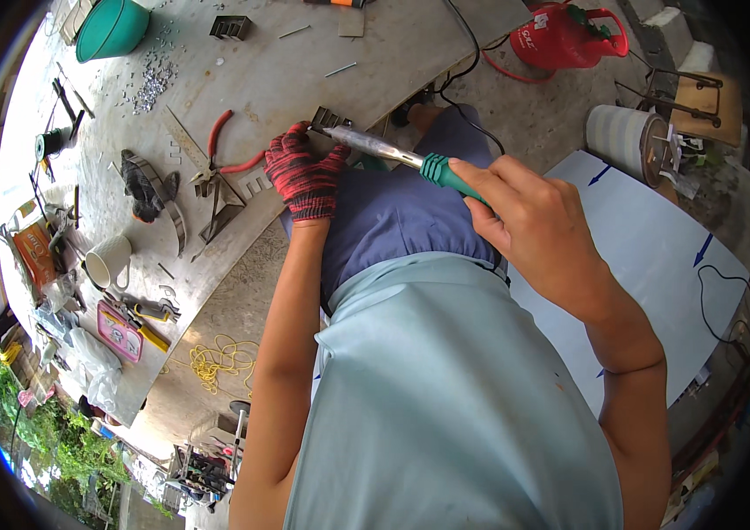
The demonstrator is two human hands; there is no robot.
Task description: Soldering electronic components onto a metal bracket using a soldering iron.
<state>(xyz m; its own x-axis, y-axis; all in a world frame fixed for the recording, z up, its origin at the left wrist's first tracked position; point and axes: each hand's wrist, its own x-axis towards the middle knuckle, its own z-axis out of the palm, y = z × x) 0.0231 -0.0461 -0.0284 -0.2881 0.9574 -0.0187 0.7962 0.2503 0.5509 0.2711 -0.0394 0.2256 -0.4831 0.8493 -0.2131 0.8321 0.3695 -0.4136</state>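
Observation:
My left hand, in a red and black knit glove, is closed on a small dark slotted metal piece by the table's edge. In my right hand, bare, is the green handle of a soldering iron. The iron's silver barrel slants up and to the left, its tip at the slotted piece; whether they touch I cannot tell. Just left of the glove lie red-handled pliers with their jaws near a thin metal ruler. A flat notched metal strip is beside my left wrist.
On the grey table are a green bucket, scattered metal bits, another slotted metal piece, a dark glove and a white mug. A red gas cylinder stands at the far right. Black cable hangs over the table edge.

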